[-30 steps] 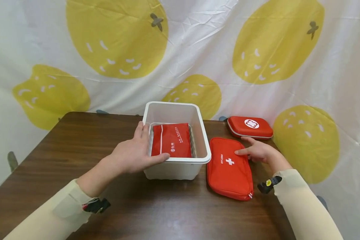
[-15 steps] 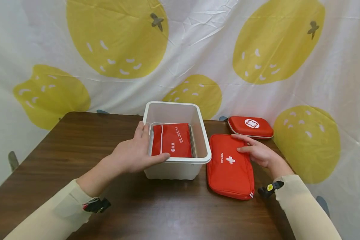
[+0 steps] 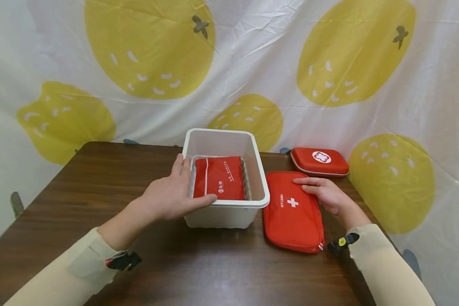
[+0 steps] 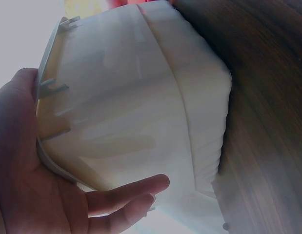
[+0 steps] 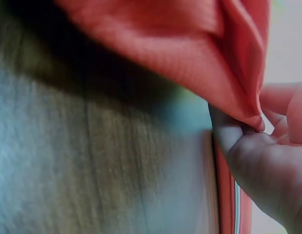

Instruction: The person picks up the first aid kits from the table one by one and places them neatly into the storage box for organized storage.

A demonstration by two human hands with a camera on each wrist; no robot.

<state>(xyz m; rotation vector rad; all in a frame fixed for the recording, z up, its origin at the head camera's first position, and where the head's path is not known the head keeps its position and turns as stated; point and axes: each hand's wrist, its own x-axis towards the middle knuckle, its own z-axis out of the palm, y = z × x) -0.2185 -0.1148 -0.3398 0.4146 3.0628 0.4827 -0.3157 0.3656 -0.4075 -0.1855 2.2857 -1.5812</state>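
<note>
My left hand (image 3: 167, 196) rests on the near left corner of a white plastic bin (image 3: 223, 216), thumb along its front rim and fingers along the left side. In the left wrist view, two straight fingers (image 4: 129, 192) lie by the bin's outer wall. Inside the bin lies a red packet (image 3: 222, 178) with white print. Right of the bin is a red first-aid pouch (image 3: 292, 221) with a white cross. My right hand (image 3: 329, 194) pinches its far right edge. The right wrist view shows the pouch's fabric (image 5: 190, 63) bunched between thumb and fingers, with the edge raised off the table.
A red hard case (image 3: 319, 162) with a round white emblem lies at the table's back right, just beyond the right hand. A lemon-print curtain (image 3: 252, 55) hangs behind the brown wooden table (image 3: 99, 182).
My right hand has gone from touching the pouch's top to pinching its edge, and the pouch's far right side has risen a little. My left hand and the bin stay still.
</note>
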